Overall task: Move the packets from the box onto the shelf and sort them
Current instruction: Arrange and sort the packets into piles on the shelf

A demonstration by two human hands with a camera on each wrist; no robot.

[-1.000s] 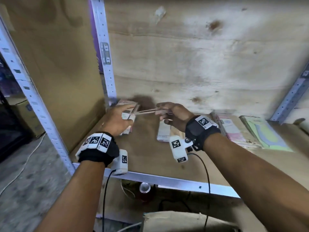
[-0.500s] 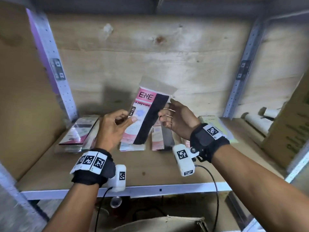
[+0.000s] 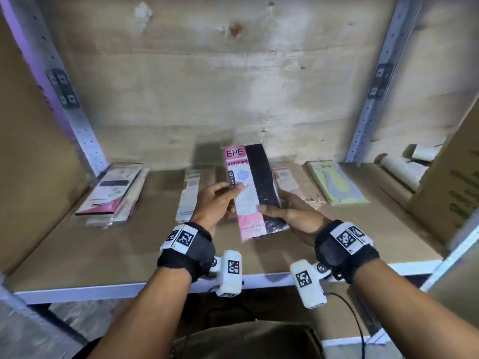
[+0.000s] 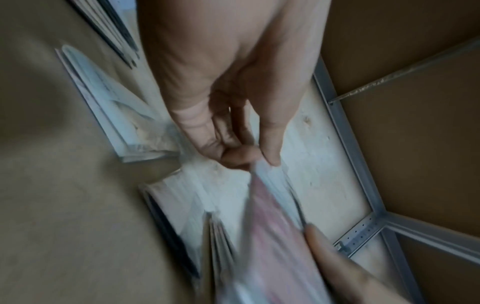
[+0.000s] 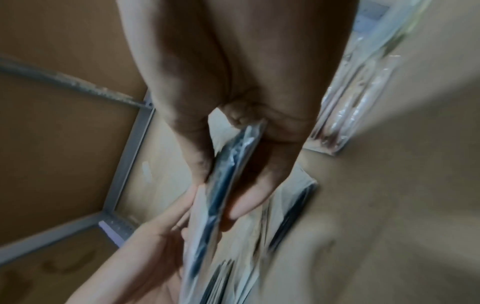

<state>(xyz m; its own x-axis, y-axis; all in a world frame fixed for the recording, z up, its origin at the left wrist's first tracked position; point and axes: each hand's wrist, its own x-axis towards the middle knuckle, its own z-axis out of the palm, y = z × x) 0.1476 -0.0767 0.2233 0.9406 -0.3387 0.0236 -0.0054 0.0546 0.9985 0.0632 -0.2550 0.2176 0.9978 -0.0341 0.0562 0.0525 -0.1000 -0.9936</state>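
Both hands hold one pink and black stocking packet (image 3: 252,190) upright above the middle of the shelf board (image 3: 108,244). My left hand (image 3: 220,200) pinches its left edge with the thumb on the front. My right hand (image 3: 287,212) grips its lower right edge, thumb on the black strip. The left wrist view shows my left fingertips (image 4: 244,156) pinching the blurred packet (image 4: 272,216). In the right wrist view the packet (image 5: 226,174) sits edge-on between my right thumb and fingers. More packets lie on the shelf: a stack at the left (image 3: 114,190), one (image 3: 189,195) behind my left hand, a pale one (image 3: 290,182) and a green one (image 3: 339,183) to the right.
A cardboard box (image 3: 451,187) stands at the shelf's right end, with paper rolls (image 3: 404,169) behind it. Perforated metal uprights (image 3: 373,86) frame the plywood back wall. A brown box (image 3: 248,340) sits below the shelf's white front edge (image 3: 103,291).
The packet has turned from tilted to nearly upright and come lower and nearer to me. My right hand has shifted down to its lower right edge. The head view has swung right and centred on the shelf.
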